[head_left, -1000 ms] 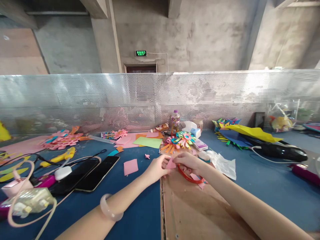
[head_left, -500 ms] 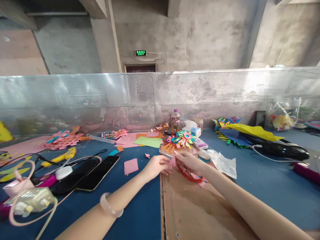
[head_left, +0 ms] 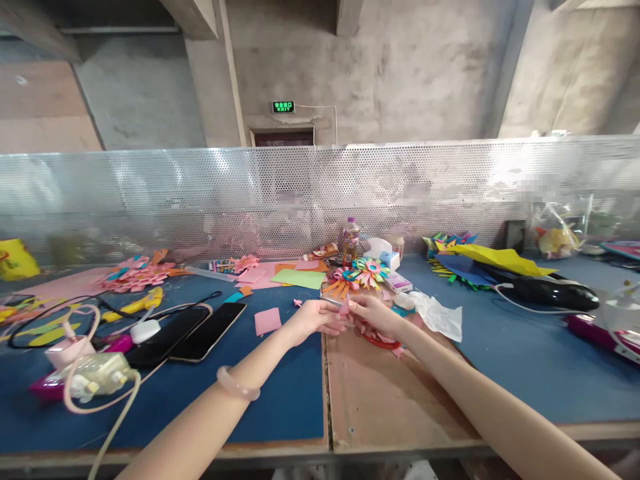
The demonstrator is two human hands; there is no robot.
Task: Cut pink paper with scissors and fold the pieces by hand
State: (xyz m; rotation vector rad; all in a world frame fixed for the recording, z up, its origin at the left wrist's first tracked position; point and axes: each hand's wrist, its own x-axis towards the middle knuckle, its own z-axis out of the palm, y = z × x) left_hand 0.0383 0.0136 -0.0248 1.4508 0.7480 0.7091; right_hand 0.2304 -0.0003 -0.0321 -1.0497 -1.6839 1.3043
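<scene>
My left hand [head_left: 316, 316] is closed over the middle of the table, its fingertips at a small piece of pink paper [head_left: 344, 309]. Meeting it from the right, my right hand [head_left: 375, 315] is closed with thumb and forefinger against the same pink paper. Under that palm sits the red handle of a pair of scissors [head_left: 383, 343], and the thin metal blades point left between both hands. How the fingers sit in the handle is hidden. Left of my hands lie a pink paper square [head_left: 267, 321] and a small pink scrap [head_left: 298, 303].
Behind my hands are paper flowers [head_left: 369, 273], a drink bottle [head_left: 351, 241], and green paper [head_left: 299, 279]. Phones [head_left: 209, 332] and cables lie left. Crumpled white tissue [head_left: 440, 316] and yellow paper [head_left: 500, 259] are right. A perforated metal screen [head_left: 200, 193] stands along the back.
The view has tilted and shifted slightly, so the table's front edge now shows. My hands remain together at the pink paper, with the left fingers a little more spread over it.
</scene>
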